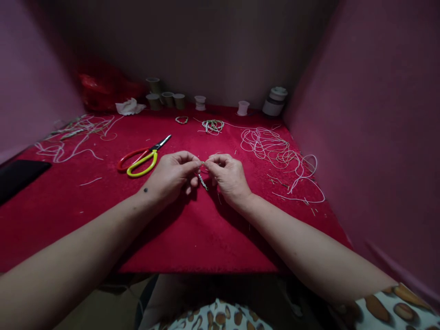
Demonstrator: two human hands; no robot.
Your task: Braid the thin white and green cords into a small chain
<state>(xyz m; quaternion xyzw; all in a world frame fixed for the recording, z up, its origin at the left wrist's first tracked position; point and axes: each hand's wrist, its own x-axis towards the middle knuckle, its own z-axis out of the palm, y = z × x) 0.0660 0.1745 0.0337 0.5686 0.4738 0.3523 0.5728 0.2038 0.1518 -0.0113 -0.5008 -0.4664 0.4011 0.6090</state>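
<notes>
Both of my hands meet over the middle of a red-covered table. Thumb and fingers of my left hand (177, 172) pinch a braided cord (203, 182), pale with some green, whose lower end hangs down between the hands. My right hand (228, 176) pinches the same cord's upper part, its fingertips almost touching those of the left. Fine thread ends show around the fingers, but the exact spot they grip is hidden. To the left of my left hand lie scissors (146, 160) with one red and one yellow handle, blades pointing away to the right.
Tangled pale cords (268, 146) spread at the right, and more cords (77, 133) at the left. Finished-looking braided loops (213, 125) lie beyond my hands. Several thread spools (167, 99), a white jar (275, 101) and a red plastic bag (103, 87) line the back. A dark flat object (22, 176) rests left.
</notes>
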